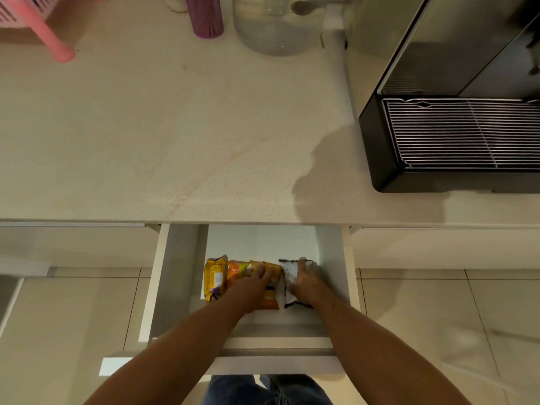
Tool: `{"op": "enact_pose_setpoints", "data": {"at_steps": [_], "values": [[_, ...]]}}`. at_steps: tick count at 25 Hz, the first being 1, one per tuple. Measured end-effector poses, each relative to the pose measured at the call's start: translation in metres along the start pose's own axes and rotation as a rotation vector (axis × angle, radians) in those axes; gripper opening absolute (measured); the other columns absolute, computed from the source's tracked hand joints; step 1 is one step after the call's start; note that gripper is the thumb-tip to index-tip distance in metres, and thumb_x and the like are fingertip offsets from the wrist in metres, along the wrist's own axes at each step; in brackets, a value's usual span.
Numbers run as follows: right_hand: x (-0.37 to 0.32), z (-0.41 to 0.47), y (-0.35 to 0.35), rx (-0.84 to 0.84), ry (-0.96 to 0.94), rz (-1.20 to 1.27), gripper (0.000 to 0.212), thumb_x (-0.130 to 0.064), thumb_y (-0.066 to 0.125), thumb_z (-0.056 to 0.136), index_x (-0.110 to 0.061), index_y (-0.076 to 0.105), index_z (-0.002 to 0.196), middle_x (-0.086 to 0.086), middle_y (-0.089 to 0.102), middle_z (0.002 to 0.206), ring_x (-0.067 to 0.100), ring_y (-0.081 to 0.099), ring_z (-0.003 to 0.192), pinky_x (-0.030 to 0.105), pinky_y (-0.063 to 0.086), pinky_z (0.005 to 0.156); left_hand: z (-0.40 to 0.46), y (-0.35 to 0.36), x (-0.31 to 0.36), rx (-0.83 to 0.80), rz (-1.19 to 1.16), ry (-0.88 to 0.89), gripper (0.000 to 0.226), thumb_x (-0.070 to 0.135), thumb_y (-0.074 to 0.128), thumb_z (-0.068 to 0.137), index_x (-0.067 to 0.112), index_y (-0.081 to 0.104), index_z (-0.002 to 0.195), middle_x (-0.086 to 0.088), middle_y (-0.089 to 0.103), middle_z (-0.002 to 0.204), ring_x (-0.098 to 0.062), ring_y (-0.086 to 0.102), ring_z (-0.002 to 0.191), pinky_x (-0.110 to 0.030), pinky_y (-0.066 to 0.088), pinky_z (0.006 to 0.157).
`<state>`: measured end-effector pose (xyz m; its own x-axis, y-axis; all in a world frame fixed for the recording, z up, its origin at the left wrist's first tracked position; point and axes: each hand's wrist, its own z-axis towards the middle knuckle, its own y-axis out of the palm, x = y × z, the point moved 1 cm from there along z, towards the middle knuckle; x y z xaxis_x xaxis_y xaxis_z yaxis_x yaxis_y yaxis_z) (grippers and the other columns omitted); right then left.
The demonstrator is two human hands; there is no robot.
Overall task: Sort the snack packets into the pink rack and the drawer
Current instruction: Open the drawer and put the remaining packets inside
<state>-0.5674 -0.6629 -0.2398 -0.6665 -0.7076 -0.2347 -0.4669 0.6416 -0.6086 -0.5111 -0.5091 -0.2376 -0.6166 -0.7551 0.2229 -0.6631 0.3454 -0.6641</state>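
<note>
Four packets: I count them standing in a row in the open drawer (175,273), under the front edge of the counter (175,141).
Row, left to right: yellow packet (214,277), orange packet (235,271), darker orange packet (270,290), silver packet (287,283), each touching or just beside the next.
Left hand (257,283): I have it laid over the darker orange packet, fingers lightly bent on its top; it looks like pressing more than gripping, though I cannot tell for sure.
Right hand (306,283): curled round the silver packet at the right end of the row, thumb side hidden from me.
Pink rack (43,30): far left on the counter, only a leg and a corner in view; I cannot see what it holds.
Step in hand: I judge I am seating the silver packet beside the others and squaring the row.
Doing it well: I should keep the left hand steadying the orange ones so they do not topple, slide the silver packet snug against them, then let go gently, one hand at a time.
Risk: loose foil packets slump easily; a quick release could knock the row flat.
Also on the counter: purple cup (204,16), clear jug (271,27), black machine (455,112) at far right.
</note>
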Motion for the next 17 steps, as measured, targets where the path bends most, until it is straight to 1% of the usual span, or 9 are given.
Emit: {"op": "enact_pose_setpoints", "data": {"at_steps": [4, 5, 7, 8, 9, 10, 12, 14, 17], "values": [[0.001, -0.004, -0.004, -0.055, 0.0, -0.05, 0.105, -0.043, 0.071, 0.083, -0.013, 0.0, 0.154, 0.022, 0.021, 0.155, 0.033, 0.038, 0.135, 0.038, 0.041, 0.106, -0.002, -0.005, 0.002, 0.007, 0.085, 0.006, 0.092, 0.011, 0.064, 0.085, 0.023, 0.004, 0.153, -0.009, 0.0, 0.162, -0.039, 0.038, 0.134, -0.05, 0.048, 0.094], [-0.001, -0.007, -0.007, -0.055, 0.007, -0.047, 0.108, -0.046, 0.07, 0.083, -0.013, -0.004, 0.154, 0.021, 0.024, 0.155, 0.032, 0.041, 0.134, 0.037, 0.043, 0.103, -0.004, -0.007, 0.002, 0.005, 0.049, 0.019, 0.088, 0.011, 0.063, 0.085, 0.022, 0.007, 0.153, -0.009, 0.004, 0.161, -0.038, 0.037, 0.135, -0.049, 0.048, 0.095], [-0.007, -0.014, -0.016, -0.061, 0.019, -0.003, 0.107, -0.049, 0.067, 0.083, -0.014, -0.005, 0.154, 0.017, 0.043, 0.145, 0.027, 0.058, 0.117, 0.033, 0.054, 0.088, -0.011, -0.015, 0.002, 0.026, -0.124, 0.035, 0.073, 0.01, 0.059, 0.087, 0.022, 0.023, 0.149, -0.008, 0.023, 0.156, -0.033, 0.044, 0.131, -0.043, 0.049, 0.096], [-0.01, -0.02, -0.022, -0.054, 0.012, 0.006, 0.103, -0.051, 0.067, 0.082, -0.015, 0.003, 0.155, 0.014, 0.051, 0.138, 0.025, 0.062, 0.109, 0.032, 0.056, 0.083, -0.018, -0.021, 0.001, 0.049, -0.222, 0.059, 0.063, 0.011, 0.058, 0.088, 0.024, 0.035, 0.144, -0.005, 0.037, 0.149, -0.028, 0.051, 0.123, -0.038, 0.05, 0.095], [-0.011, -0.026, -0.027, -0.039, -0.021, 0.003, 0.093, -0.054, 0.066, 0.082, -0.016, 0.019, 0.151, 0.01, 0.057, 0.131, 0.024, 0.063, 0.106, 0.034, 0.056, 0.083, -0.025, -0.029, -0.001, 0.071, -0.298, 0.092, 0.051, 0.015, 0.059, 0.089, 0.024, 0.046, 0.137, -0.004, 0.048, 0.141, -0.023, 0.056, 0.116, -0.035, 0.05, 0.094], [-0.012, -0.035, -0.031, -0.027, -0.093, -0.003, 0.078, -0.056, 0.064, 0.082, -0.016, 0.035, 0.142, 0.006, 0.061, 0.126, 0.023, 0.062, 0.105, 0.036, 0.055, 0.085, -0.035, -0.036, -0.003, 0.083, -0.332, 0.122, 0.041, 0.021, 0.061, 0.089, 0.022, 0.054, 0.129, -0.003, 0.055, 0.132, -0.02, 0.057, 0.112, -0.031, 0.049, 0.093], [-0.014, -0.058, -0.039, -0.051, -0.297, 0.042, 0.052, -0.054, 0.061, 0.087, -0.02, 0.056, 0.126, -0.001, 0.063, 0.118, 0.021, 0.061, 0.106, 0.036, 0.052, 0.089, -0.064, -0.052, -0.009, 0.095, -0.355, 0.154, 0.035, 0.034, 0.063, 0.089, 0.02, 0.06, 0.121, 0.006, 0.058, 0.118, -0.013, 0.055, 0.106, -0.017, 0.042, 0.084], [-0.013, -0.087, -0.043, -0.145, -0.467, 0.11, 0.037, -0.047, 0.06, 0.091, -0.021, 0.066, 0.117, -0.004, 0.065, 0.113, 0.017, 0.062, 0.104, 0.036, 0.051, 0.09, -0.098, -0.062, -0.015, 0.065, -0.427, 0.187, 0.038, 0.049, 0.064, 0.085, 0.028, 0.061, 0.117, 0.016, 0.055, 0.108, -0.006, 0.053, 0.099, -0.013, 0.039, 0.078], [-0.009, -0.131, -0.048, -0.254, -0.625, 0.131, 0.034, -0.05, 0.058, 0.09, -0.023, 0.07, 0.108, -0.01, 0.067, 0.102, 0.007, 0.062, 0.095, 0.03, 0.051, 0.087, -0.149, -0.064, -0.018, -0.019, -0.524, 0.276, 0.045, 0.068, 0.062, 0.075, 0.041, 0.061, 0.11, 0.024, 0.057, 0.11, 0.001, 0.055, 0.103, -0.018, 0.047, 0.086]]}}
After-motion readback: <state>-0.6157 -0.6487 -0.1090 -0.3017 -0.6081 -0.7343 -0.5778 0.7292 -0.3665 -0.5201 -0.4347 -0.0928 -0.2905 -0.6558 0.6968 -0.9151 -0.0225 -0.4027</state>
